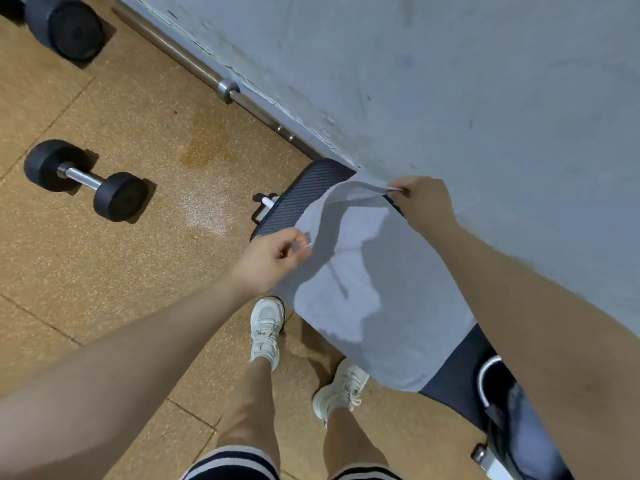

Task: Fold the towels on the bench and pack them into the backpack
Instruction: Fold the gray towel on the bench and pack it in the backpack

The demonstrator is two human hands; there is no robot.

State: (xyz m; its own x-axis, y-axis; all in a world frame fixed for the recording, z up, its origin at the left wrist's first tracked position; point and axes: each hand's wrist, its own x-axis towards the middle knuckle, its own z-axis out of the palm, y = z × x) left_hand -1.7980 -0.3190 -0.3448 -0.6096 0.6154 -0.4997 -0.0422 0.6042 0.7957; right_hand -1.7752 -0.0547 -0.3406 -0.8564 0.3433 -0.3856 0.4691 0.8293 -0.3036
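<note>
Head view: one pale grey cloth towel lies spread on the dark ribbed padded bench, its far edge lifted. The left hand and right hand each pinch a far corner. The right forearm hides the bench's near end. Two black dumbbells are on the floor, one cut off.

- A pale grey-blue towel lay spread along the dark ribbed bench, its far edge lifted off the pad at both corners and its near end draped over the bench's side.
- The backpack could not be made out.
</note>
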